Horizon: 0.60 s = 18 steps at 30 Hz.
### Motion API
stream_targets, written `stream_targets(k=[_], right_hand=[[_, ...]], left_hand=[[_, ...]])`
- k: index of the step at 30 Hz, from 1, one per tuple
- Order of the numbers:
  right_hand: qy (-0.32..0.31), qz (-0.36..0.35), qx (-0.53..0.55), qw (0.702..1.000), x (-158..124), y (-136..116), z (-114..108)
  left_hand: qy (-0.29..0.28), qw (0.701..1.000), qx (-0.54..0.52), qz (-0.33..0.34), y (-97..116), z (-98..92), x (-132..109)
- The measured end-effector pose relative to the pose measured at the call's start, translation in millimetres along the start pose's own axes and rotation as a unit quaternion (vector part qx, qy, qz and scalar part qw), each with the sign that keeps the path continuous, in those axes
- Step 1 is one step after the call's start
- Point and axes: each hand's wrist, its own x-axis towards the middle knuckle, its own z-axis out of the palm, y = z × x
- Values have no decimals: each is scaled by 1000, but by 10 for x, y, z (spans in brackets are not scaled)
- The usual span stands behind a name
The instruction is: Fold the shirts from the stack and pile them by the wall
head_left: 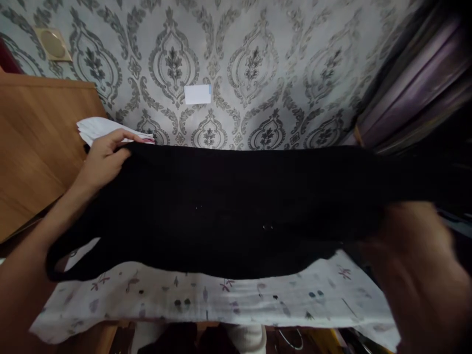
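A black garment (236, 206) stretches across the whole view, its upper edge nearly straight and a strap-like loop hanging at its lower left. My left hand (106, 155) pinches its upper left corner between thumb and fingers. At the right, my right hand (416, 236) is smeared by motion and meets the dark cloth. Its fingers cannot be made out there. Beneath the garment lies a white cloth (221, 300) with a small plant print. Folded white fabric (98, 129) sits just behind my left hand.
A wooden cabinet (37, 147) stands at the left. Patterned wallpaper (254, 59) covers the wall behind, with a white card (197, 94) and a round-faced switch plate (53, 44) on it. Purple drapery (416, 83) hangs at the right. Below the cloth's front edge, several partly hidden things show.
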Motion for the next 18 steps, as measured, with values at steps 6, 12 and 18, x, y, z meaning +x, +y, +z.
stream_targets(k=[6,12,18], right_hand=[[-27,263,202,943,69,253,856],[-94,257,21,962,-483,693,1161],[-84,138,-103,981,-1234,529,1006]], left_hand=[[-144,966,206,-56,-836,580,134],[-240,927,272,-94,-1349,852,-433],[-280,907,269,-161,-1206,679,-1018]])
